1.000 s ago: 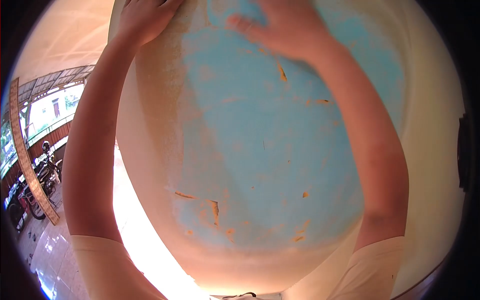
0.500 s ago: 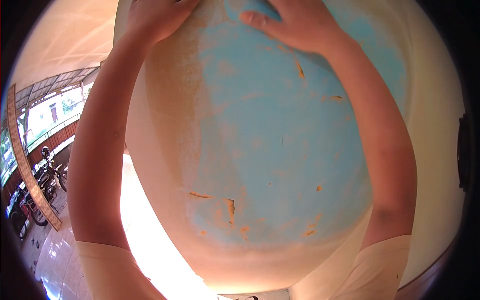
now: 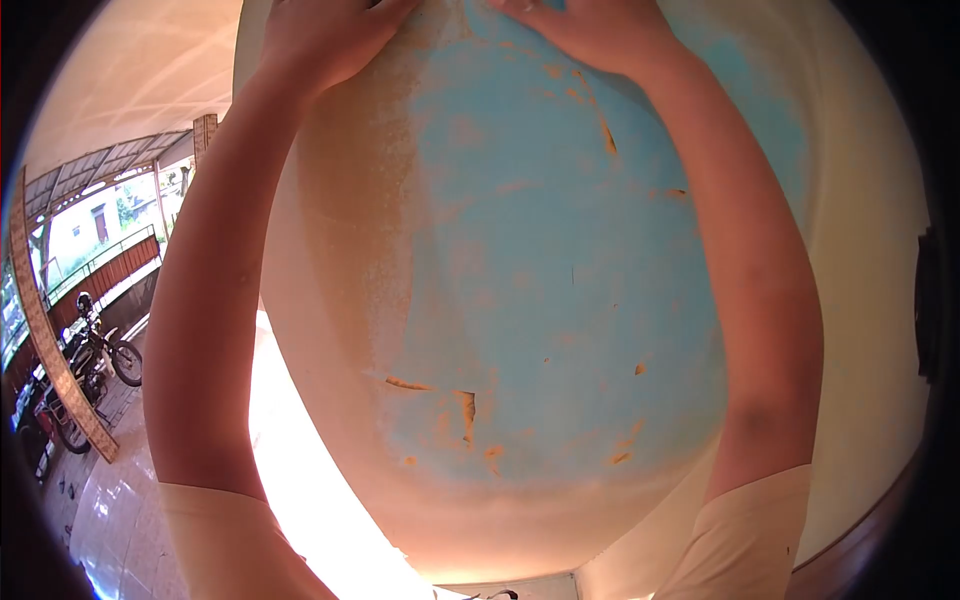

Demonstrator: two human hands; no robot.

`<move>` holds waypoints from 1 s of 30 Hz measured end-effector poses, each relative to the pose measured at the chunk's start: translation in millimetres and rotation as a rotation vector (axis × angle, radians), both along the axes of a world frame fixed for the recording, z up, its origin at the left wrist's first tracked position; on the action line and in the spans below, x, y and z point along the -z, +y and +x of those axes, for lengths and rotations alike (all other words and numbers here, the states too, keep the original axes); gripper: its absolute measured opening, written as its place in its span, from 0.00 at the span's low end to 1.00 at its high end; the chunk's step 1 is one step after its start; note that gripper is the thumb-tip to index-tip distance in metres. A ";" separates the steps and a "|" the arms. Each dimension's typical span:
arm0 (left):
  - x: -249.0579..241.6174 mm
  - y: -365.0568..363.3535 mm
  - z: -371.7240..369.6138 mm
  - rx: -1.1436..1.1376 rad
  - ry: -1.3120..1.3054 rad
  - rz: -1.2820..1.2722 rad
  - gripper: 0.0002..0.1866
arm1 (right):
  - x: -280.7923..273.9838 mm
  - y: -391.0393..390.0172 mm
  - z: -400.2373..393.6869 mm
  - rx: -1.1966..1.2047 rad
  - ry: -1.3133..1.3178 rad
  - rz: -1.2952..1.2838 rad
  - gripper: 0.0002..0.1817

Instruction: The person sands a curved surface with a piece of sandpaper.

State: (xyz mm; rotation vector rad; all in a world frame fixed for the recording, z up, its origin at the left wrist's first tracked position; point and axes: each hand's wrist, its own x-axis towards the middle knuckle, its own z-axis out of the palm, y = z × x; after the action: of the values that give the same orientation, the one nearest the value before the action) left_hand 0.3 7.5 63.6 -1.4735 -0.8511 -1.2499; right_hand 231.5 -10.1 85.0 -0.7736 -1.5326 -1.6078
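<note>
Both arms reach up across a wall [image 3: 560, 260] of worn blue paint, with a tan-brown strip along its left side. My left hand [image 3: 325, 40] is at the top edge of the view, over the brown strip, its thumb held apart from the rest. To its right, my right hand [image 3: 610, 35] lies against the top of the blue area with the thumb stretched toward the left. The top of the frame cuts off the other fingers of both hands. No object shows in either hand.
Chipped spots, such as a peeled patch [image 3: 467, 415], mark the lower blue area. On the left, motorcycles [image 3: 95, 360] stand on a tiled floor beyond a slanting post [image 3: 65, 330]. Bright light comes through a gap [image 3: 310, 460] beside the wall.
My right hand has slid up, so less of it shows and more blue paint is bare below it. My left hand stays near the top edge. The view has shifted slightly.
</note>
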 end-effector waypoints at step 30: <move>-1.7 1.5 -21.2 -0.014 0.067 0.001 0.31 | -1.3 1.0 -18.5 -0.079 -0.169 -0.118 0.35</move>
State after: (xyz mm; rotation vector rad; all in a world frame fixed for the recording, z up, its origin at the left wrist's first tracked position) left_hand -20.9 9.0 65.3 -1.4974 -0.8149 -1.1839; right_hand 212.9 -9.0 86.3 -0.6439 -1.7696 -1.5686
